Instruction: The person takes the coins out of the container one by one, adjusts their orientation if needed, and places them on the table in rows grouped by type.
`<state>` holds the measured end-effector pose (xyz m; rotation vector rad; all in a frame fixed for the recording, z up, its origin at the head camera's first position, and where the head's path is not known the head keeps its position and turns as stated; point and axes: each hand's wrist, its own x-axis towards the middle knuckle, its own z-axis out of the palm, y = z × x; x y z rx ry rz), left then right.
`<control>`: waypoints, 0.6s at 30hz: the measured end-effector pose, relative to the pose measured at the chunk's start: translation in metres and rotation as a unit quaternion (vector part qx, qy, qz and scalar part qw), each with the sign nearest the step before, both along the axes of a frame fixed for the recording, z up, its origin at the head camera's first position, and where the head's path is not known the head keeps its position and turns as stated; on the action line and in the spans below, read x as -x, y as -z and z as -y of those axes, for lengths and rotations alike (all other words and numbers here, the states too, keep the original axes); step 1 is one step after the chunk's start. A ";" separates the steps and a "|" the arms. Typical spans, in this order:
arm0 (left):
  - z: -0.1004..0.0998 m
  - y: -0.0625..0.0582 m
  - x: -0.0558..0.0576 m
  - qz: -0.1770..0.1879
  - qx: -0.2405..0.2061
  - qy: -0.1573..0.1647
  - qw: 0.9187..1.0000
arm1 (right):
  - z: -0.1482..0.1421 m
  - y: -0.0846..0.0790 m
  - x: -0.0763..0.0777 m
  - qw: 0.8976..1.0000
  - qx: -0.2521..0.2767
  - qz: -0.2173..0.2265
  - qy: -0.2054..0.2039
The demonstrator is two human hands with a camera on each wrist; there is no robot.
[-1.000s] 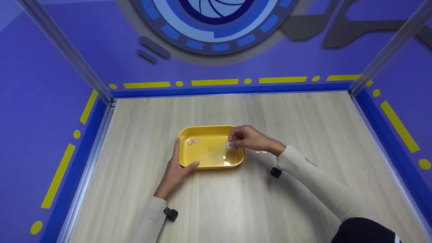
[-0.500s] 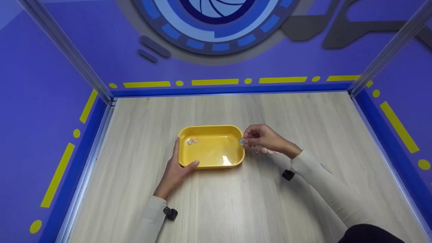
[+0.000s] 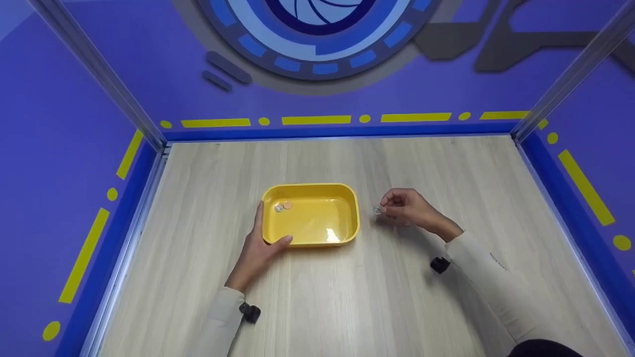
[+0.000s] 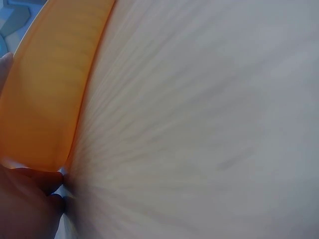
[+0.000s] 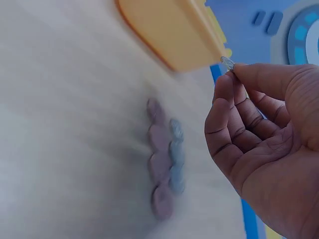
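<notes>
A yellow plastic tray (image 3: pixel 317 220) stands mid-table. The left hand (image 3: pixel 254 257) grips its near left corner, thumb over the front rim and fingers along the left wall. Inside, toward the far left, lie a silver coin (image 3: pixel 279 208) and a copper coin (image 3: pixel 287 205). Just right of the tray, the right hand (image 3: pixel 412 209) pinches another silver coin (image 3: pixel 377 209) between thumb and fingertip; the right wrist view shows this pinched coin (image 5: pixel 227 63) edge-on. Below that hand, several copper coins (image 5: pixel 160 167) lie in a row beside a shorter row of silver coins (image 5: pixel 177 154).
The pale wood table (image 3: pixel 317 307) is bordered by purple-blue panels (image 3: pixel 297 106) at the back and both sides, with metal posts at the corners. In the head view, the right hand hides the coin rows on the table.
The right hand has moved rightward from over the tray, past its right rim, to above the table, with the silver coin still pinched. The left hand and the tray have stayed put.
</notes>
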<state>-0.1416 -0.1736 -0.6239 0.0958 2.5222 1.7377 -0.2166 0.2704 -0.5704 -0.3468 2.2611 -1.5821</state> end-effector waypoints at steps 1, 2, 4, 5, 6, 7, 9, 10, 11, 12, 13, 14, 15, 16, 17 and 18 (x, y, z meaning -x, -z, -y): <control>0.000 0.000 0.000 0.001 0.001 0.001 1.000 | -0.003 0.003 -0.001 1.000 -0.002 0.000 0.004; 0.000 0.000 0.000 0.002 0.002 0.001 1.000 | -0.006 0.005 -0.001 1.000 -0.003 -0.001 0.008; 0.000 0.000 0.000 0.003 0.003 0.002 1.000 | -0.012 0.010 -0.002 1.000 -0.008 0.002 0.013; 0.001 0.000 0.000 0.004 0.004 0.002 1.000 | -0.015 0.012 -0.002 1.000 -0.010 0.004 0.014; 0.001 0.000 0.000 0.004 0.003 0.002 1.000 | -0.018 0.013 -0.002 1.000 -0.012 0.005 0.017; 0.001 0.001 0.000 0.005 0.003 0.001 1.000 | -0.021 0.015 -0.002 1.000 -0.013 0.006 0.019; 0.000 0.001 0.000 0.004 0.001 0.001 1.000 | -0.028 0.018 -0.003 1.000 -0.017 0.005 0.022; 0.000 0.002 0.001 0.004 -0.001 0.002 1.000 | -0.032 0.020 -0.003 1.000 -0.015 0.005 0.023; 0.000 0.002 0.001 0.005 -0.002 0.003 1.000 | -0.035 0.021 -0.003 1.000 -0.015 0.004 0.026; 0.000 0.002 0.001 0.005 -0.004 0.004 1.000 | -0.039 0.022 -0.004 0.999 -0.016 0.003 0.029; 0.000 0.002 0.001 0.006 -0.004 0.003 1.000 | -0.042 0.023 -0.005 0.999 -0.015 0.005 0.032; 0.000 0.002 0.001 0.006 -0.004 0.003 1.000 | -0.045 0.024 -0.006 0.999 -0.017 0.006 0.035; 0.000 0.002 0.001 0.007 -0.003 0.003 1.000 | -0.048 0.025 -0.006 0.999 -0.019 0.006 0.036; 0.000 0.002 0.001 0.007 -0.002 0.001 1.000 | -0.051 0.026 -0.007 0.999 -0.020 0.009 0.042; 0.000 0.002 0.000 0.007 -0.002 0.000 1.000 | -0.053 0.027 -0.008 0.999 -0.024 0.010 0.047; 0.000 0.001 0.000 0.006 -0.001 -0.002 1.000 | -0.055 0.028 -0.009 0.998 -0.025 0.010 0.050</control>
